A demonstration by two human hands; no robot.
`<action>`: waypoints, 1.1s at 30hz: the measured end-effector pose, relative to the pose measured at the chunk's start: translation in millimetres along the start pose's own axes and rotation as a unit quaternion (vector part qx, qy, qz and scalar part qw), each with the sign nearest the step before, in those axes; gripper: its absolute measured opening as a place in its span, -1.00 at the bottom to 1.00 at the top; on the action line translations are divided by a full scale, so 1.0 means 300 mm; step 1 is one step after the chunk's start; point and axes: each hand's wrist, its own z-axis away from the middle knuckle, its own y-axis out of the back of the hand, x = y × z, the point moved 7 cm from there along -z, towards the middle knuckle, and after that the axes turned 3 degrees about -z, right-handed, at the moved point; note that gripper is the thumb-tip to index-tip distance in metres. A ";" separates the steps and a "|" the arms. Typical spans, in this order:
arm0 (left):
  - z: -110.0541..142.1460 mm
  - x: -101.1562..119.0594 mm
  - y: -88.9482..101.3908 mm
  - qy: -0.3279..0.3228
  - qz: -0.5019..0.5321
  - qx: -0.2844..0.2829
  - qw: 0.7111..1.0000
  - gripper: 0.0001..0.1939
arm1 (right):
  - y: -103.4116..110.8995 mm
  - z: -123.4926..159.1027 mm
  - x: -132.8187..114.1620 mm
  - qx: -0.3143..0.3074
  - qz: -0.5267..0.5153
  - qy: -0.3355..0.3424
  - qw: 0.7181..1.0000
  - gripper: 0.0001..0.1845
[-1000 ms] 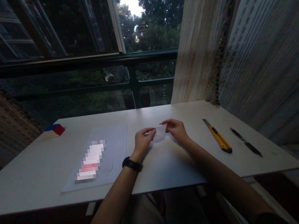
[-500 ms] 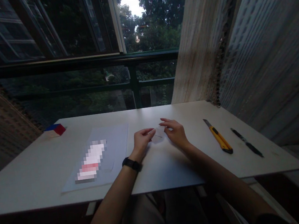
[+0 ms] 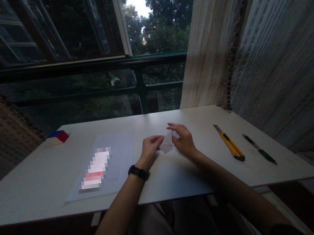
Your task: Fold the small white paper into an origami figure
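Fingers: left hand (image 3: 150, 147) pinches the small white paper (image 3: 167, 146); right hand (image 3: 184, 139) curls at its right edge, grip hard to tell.
Paper: between both hands, over the white table (image 3: 177, 182), showing a thin dark line.
Sheets (image 3: 124, 145): pixelated patch (image 3: 95, 170), unreadable.
Right side: yellow cutter (image 3: 230, 145), black pen (image 3: 258, 149).
Far left: red-and-blue block (image 3: 62, 136).

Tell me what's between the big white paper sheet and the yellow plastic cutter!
The head view shows the left hand, its black wristband, a small angular white paper and the right hand.
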 end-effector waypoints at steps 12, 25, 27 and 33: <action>-0.013 0.019 0.034 -0.071 -0.078 0.068 0.992 -0.71 | -0.035 0.015 0.135 0.026 -0.177 -0.209 0.962 -0.78; -0.015 0.024 0.050 -0.093 -0.114 0.095 0.985 -0.73 | -0.069 0.015 0.099 -0.029 -0.211 -0.165 0.963 -0.68; -0.018 0.020 0.049 -0.092 -0.111 0.090 0.986 -0.71 | -0.070 0.016 0.088 -0.032 -0.206 -0.153 0.966 -0.71; -0.024 0.003 0.056 -0.078 -0.102 0.094 0.987 -0.71 | -0.074 0.018 0.025 -0.061 -0.156 -0.093 0.982 -0.75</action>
